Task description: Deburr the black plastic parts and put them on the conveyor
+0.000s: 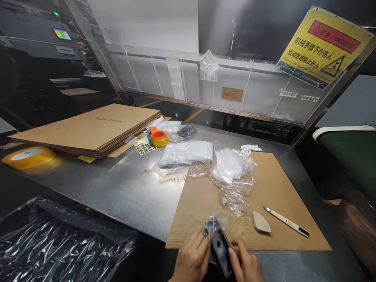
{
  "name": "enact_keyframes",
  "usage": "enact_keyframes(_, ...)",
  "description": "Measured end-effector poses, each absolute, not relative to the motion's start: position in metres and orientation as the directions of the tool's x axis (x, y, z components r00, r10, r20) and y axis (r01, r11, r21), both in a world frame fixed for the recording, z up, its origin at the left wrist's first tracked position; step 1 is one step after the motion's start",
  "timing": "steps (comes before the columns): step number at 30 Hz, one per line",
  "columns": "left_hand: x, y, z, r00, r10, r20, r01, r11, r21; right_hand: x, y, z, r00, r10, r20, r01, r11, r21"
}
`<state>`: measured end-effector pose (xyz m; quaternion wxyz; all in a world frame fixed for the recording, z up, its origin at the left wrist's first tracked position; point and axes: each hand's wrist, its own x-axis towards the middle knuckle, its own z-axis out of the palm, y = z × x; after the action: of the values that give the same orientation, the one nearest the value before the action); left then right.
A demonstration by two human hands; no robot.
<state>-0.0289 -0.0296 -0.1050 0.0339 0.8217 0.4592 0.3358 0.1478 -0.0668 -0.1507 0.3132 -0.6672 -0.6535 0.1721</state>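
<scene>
A dark, long plastic part [221, 248] with a round hole is tilted over the front edge of a cardboard sheet [205, 203]. My left hand [192, 256] pinches its left side near the upper end, where clear film [210, 225] appears to cling. On the lower right side, the fingers of my right hand [246, 261] are closed against the part. Crumpled clear plastic [235, 201] lies just beyond it. To the right on the cardboard are a beige wedge-shaped block [261, 223] and a pen-like knife [286, 221] marked A26.
Clear bags with white contents [188, 152] lie farther back. A tape dispenser [158, 136], a sticker sheet [145, 145] and stacked cardboard [96, 127] are left of them. A yellow tape roll [28, 156] sits at the table's left edge. Black plastic lining [58, 239] fills the lower left.
</scene>
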Motion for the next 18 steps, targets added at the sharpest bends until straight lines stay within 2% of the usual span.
enact_keyframes(2,-0.034,-0.029,-0.097,0.297,0.794,0.531,0.747,-0.54,0.389,0.144,-0.06,-0.146,0.108,0.991,0.083,0.659,-0.009,-0.752)
enact_keyframes(4,-0.035,-0.031,-0.092,0.29,0.778,0.557,0.734,-0.554,0.393,0.137,-0.055,-0.14,0.096,0.993,0.066,0.626,-0.009,-0.78)
enact_keyframes(8,-0.028,-0.044,-0.087,0.378,0.672,0.637,0.647,-0.684,0.337,0.126,-0.047,-0.119,-0.036,0.991,0.131,0.749,0.113,-0.653)
enact_keyframes(11,-0.028,-0.047,-0.078,0.353,0.687,0.636,0.639,-0.673,0.372,0.124,-0.037,-0.091,-0.15,0.984,0.094,0.834,0.176,-0.523)
enact_keyframes(15,-0.043,-0.032,-0.055,0.297,0.812,0.502,0.685,-0.548,0.481,0.123,-0.018,-0.046,-0.242,0.966,0.095,0.918,0.259,-0.3)
enact_keyframes(18,-0.055,-0.018,-0.031,0.247,0.885,0.395,0.69,-0.447,0.569,0.121,0.0,-0.013,-0.359,0.931,0.068,0.869,0.36,-0.339)
